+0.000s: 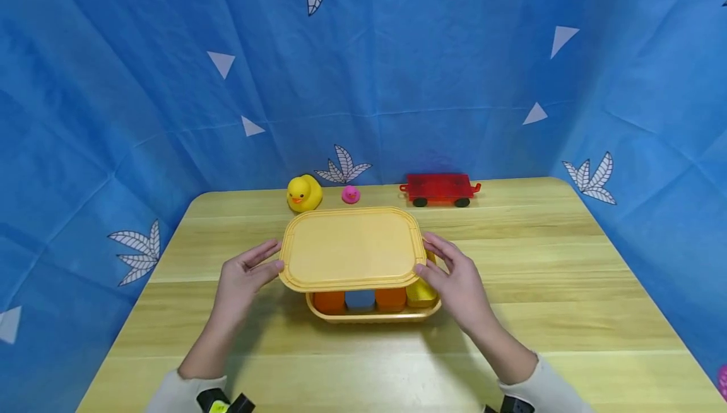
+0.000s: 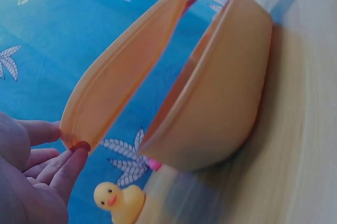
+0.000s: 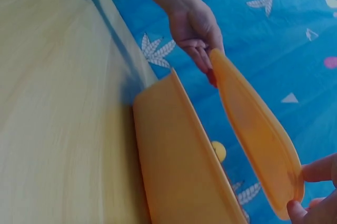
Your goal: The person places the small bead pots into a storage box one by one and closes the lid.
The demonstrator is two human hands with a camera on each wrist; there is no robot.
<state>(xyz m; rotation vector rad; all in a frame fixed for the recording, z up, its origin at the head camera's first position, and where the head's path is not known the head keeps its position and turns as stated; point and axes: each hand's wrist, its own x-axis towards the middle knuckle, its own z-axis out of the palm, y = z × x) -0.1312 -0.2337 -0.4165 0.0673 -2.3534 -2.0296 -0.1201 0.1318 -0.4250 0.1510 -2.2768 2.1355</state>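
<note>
A pale orange-yellow lid point(image 1: 353, 249) is held level above a matching plastic box point(image 1: 375, 318). My left hand point(image 1: 245, 279) pinches the lid's left end, thumb and fingers at its rim. At the opposite end my right hand point(image 1: 454, 280) pinches the rim the same way. Both wrist views show a gap between the lid point(image 2: 124, 71) and the box point(image 3: 181, 155). Under the lid's near edge, orange blocks point(image 1: 329, 302), a blue block point(image 1: 360, 300) and a yellow block point(image 1: 421, 293) show inside the box; the lid hides the rest.
Along the table's back edge stand a yellow rubber duck point(image 1: 305, 193), a small pink duck point(image 1: 351, 194) and a red toy wagon point(image 1: 439, 189) with black wheels. A blue patterned cloth point(image 1: 397, 72) hangs behind the wooden table point(image 1: 568, 312) and at its sides.
</note>
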